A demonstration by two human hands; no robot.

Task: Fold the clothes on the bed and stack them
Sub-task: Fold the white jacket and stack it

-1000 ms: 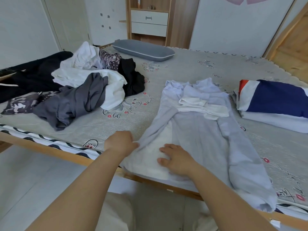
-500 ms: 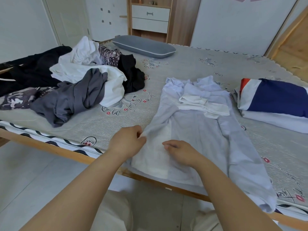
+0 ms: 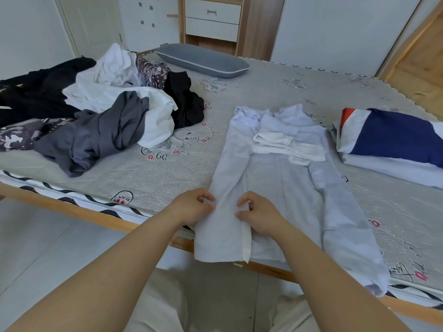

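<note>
Nearby, both the left hand [image 3: 191,207] and right hand [image 3: 260,212] pinch the pale garment [image 3: 282,183], unfolded clothes [image 3: 100,116] heaped leftward.

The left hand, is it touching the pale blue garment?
Touching. The head view shows the left hand pinching the folded left edge of the pale blue garment.
</note>
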